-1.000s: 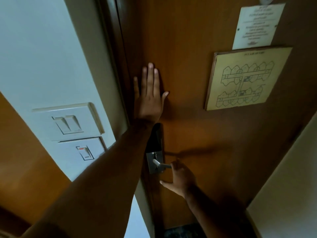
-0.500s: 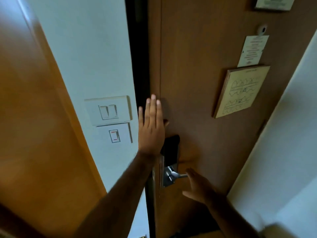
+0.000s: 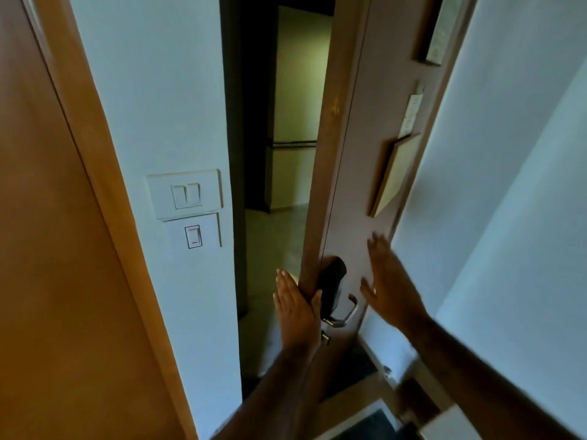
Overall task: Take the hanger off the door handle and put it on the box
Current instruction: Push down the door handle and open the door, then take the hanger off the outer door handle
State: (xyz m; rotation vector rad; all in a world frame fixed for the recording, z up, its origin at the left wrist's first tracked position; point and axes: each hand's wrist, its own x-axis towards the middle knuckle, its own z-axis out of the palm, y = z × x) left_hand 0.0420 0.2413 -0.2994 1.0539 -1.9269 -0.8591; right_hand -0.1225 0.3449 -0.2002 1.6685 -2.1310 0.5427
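The brown door [image 3: 355, 160] stands partly open into the room, with a dim corridor showing through the gap. Its silver lever handle [image 3: 344, 314] sits under a black lock plate [image 3: 332, 282]. I see no hanger on this inner handle, and no box. My left hand [image 3: 297, 308] is flat against the door's edge, fingers on the far side and thumb on the near face. My right hand [image 3: 386, 281] hovers open beside the handle, fingers spread, holding nothing. A pale rounded shape [image 3: 293, 277] peeks out behind my left fingertips; I cannot tell what it is.
A white wall with a double light switch [image 3: 185, 195] and a single switch [image 3: 193, 237] is left of the opening. An orange wooden panel [image 3: 54, 249] fills the far left. Plaques [image 3: 395, 174] hang on the door. A white wall [image 3: 508, 185] closes the right side.
The door has swung open towards me, revealing the corridor. My left hand slid from the door's face to its edge. My right hand let go of the handle and lifted away.
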